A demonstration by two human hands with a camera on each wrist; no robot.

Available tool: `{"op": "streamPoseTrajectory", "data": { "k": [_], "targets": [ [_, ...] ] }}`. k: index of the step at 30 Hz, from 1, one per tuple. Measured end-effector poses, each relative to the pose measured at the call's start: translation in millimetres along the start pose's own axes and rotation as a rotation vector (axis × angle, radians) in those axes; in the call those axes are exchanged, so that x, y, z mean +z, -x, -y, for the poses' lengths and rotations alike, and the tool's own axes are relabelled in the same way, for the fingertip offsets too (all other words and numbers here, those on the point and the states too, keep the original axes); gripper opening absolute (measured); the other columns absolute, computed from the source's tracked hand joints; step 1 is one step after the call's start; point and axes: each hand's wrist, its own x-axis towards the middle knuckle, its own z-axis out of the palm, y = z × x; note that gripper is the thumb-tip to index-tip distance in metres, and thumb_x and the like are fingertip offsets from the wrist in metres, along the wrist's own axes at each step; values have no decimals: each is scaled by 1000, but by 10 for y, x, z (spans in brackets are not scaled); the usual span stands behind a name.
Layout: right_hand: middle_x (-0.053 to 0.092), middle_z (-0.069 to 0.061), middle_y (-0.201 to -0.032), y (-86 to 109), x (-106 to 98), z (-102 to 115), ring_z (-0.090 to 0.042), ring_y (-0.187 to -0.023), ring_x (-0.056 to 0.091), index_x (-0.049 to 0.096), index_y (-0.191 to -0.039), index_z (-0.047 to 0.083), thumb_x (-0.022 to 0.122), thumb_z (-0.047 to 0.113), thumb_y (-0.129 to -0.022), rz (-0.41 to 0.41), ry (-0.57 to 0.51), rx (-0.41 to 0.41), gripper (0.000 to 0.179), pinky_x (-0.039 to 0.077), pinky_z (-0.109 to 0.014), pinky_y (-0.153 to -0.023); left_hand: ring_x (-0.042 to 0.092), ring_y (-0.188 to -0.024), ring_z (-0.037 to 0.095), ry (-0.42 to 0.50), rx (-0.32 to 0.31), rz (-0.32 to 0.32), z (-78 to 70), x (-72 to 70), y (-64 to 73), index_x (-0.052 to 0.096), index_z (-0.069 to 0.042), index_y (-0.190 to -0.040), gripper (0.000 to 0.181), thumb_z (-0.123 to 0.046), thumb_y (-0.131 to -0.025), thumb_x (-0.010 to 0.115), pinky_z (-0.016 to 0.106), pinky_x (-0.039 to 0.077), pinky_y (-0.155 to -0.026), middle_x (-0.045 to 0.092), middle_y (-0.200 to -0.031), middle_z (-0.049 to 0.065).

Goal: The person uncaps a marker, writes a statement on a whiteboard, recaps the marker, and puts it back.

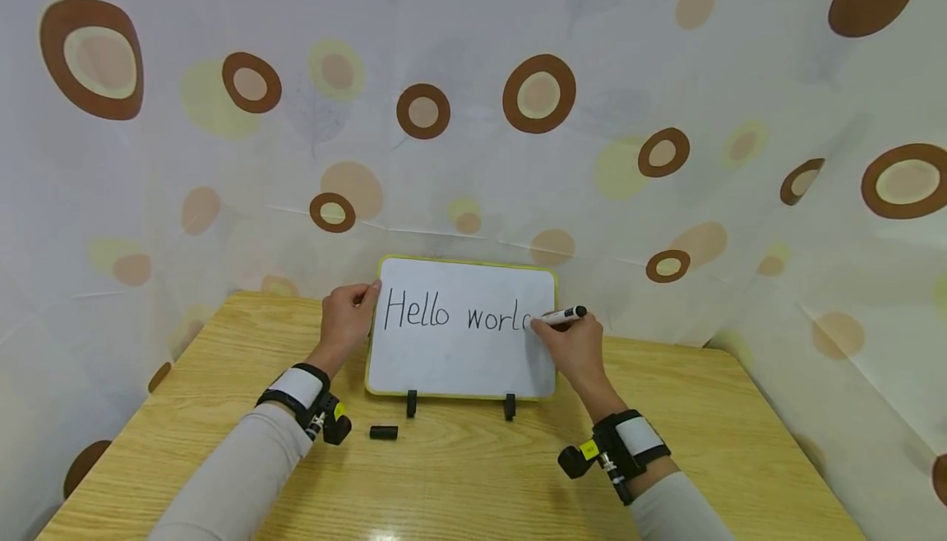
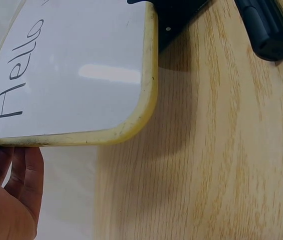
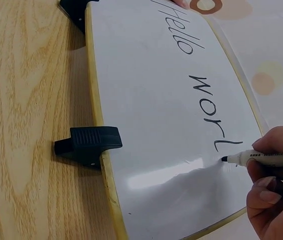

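Observation:
A whiteboard point(image 1: 459, 364) with a yellow frame stands tilted back on the table, bearing "Hello worl" and the start of another letter in black. My left hand point(image 1: 346, 319) pinches its left edge, thumb at the front and fingers behind, as the left wrist view shows. A white marker point(image 3: 266, 158) with a black tip is held between the thumb and fingers of my right hand point(image 1: 579, 349). Its tip is at the board's surface, just after the "l" in the right wrist view. The hand covers part of the board's right edge.
Two black stand feet point(image 1: 411, 404) hold the board's lower edge. A black marker cap point(image 1: 383, 432) lies on the wooden table point(image 1: 459, 483) in front of the left foot. Behind the board hangs a pale patterned curtain point(image 1: 459, 31). Both wrists wear strapped cameras point(image 1: 577, 460).

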Motion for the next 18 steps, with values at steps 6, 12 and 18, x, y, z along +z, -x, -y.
{"op": "streamPoseTrajectory", "data": {
  "k": [6, 12, 18],
  "targets": [
    [73, -13, -82, -13, -16, -4, -19, -71, 69, 75, -86, 2, 79, 14, -86, 2, -1, 8, 13, 53, -28, -63, 59, -83, 26, 6, 0, 5, 5, 3, 4, 77, -1, -108, 38, -33, -108, 55, 31, 43, -66, 74, -96, 15],
    [73, -15, -82, -39, -31, -10, -24, -73, 71, 74, -87, 1, 79, 15, -86, -15, 12, 20, 15, 55, -33, -64, 59, -85, 25, 16, -11, 16, -2, 10, 4, 77, -2, -110, 39, -34, -108, 55, 31, 44, -68, 73, -97, 14],
    [73, -16, -82, -88, -54, -11, -24, -73, 70, 73, -88, -1, 78, 16, -88, -32, -4, 12, 18, 57, -35, -65, 60, -85, 25, 13, -10, 14, 1, 6, 7, 77, -2, -111, 39, -34, -108, 54, 31, 45, -68, 74, -98, 14]
  ]
}}
